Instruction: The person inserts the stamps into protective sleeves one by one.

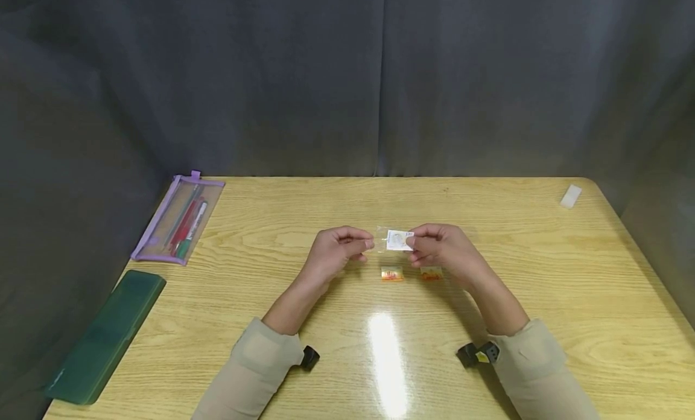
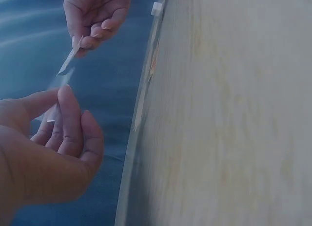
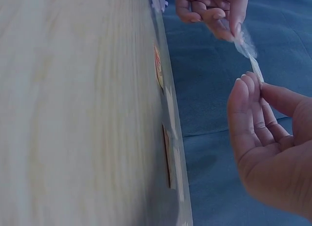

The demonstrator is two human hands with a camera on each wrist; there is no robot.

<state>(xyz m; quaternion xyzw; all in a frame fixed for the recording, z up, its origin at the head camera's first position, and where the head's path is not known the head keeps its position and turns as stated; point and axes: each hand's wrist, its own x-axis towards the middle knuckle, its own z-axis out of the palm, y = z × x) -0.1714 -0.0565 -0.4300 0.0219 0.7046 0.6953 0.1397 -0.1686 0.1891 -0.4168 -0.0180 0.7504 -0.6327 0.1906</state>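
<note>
Between finger and thumb, my left hand pinches the left end of a small clear plastic sleeve. My right hand grips a small white printed card by its right edge. The card's left edge meets the sleeve; whether part of it sits inside cannot be told. Both are held above the table, and the right wrist view shows the card edge-on beside crumpled clear film. Below the hands lie two small orange-and-white printed pieces, a left one and a right one partly shaded by the right hand.
On the wooden table, a purple-edged mesh pouch with pens lies at the back left. A dark green case lies in front of it along the left edge. A white block rests at the back right. Dark curtains hang behind.
</note>
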